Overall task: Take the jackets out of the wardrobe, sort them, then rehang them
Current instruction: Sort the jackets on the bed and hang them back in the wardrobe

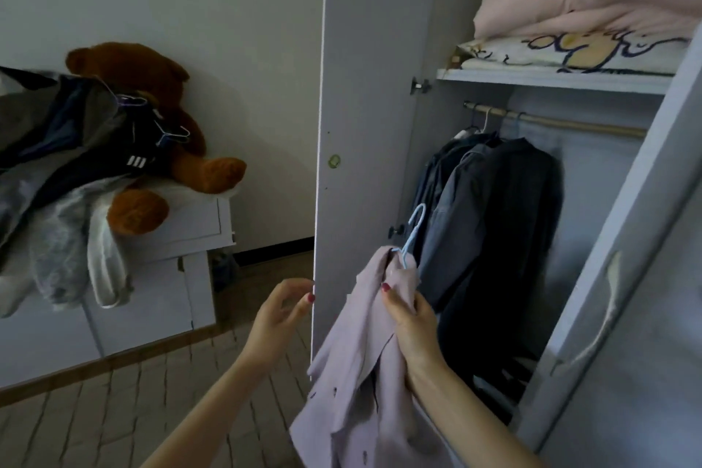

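Open wardrobe [380, 87], right hand [408, 323] gripping pink jacket [361, 365] hanging lengthwise down, hanger hook [412, 228] up, left hand [279, 315] loose

No words, only a striped mark

Nothing here can be read as letters or numbers. The one sign is a set of three short white slanted stripes on a dark jacket [137, 162] lying in the pile on the cabinet [182, 224] at left. The bedding [569, 55] on the wardrobe shelf carries a drawn cartoon pattern in dark outline, without legible writing.
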